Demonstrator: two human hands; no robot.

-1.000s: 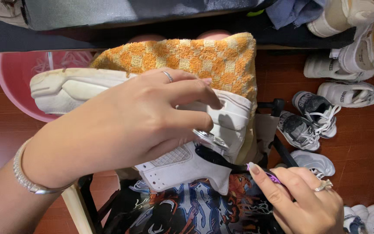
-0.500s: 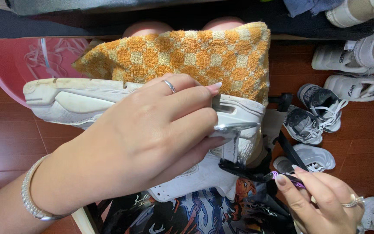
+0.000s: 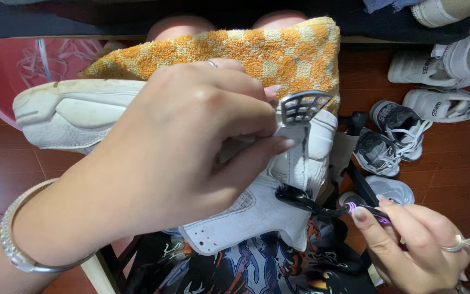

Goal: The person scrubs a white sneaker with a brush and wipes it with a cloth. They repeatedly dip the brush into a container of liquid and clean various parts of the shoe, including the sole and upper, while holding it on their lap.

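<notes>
White sneaker (image 3: 278,179) lies sole-up on my lap over an orange checked towel (image 3: 278,49), keeping the heel exposed. My left hand (image 3: 180,158) has its grip closed around the shoe to steady it; my right hand (image 3: 414,245) pinches a small dark brush (image 3: 305,200) against the heel.

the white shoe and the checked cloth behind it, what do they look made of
The white shoe, held by the left hand, looks like smooth leather or a synthetic: matte panels with punched holes, and a thick, scuffed, rubbery-looking sole. The orange checked cloth looks like terry towelling, with a fuzzy looped pile. The brush in the right hand seems plastic.
</notes>
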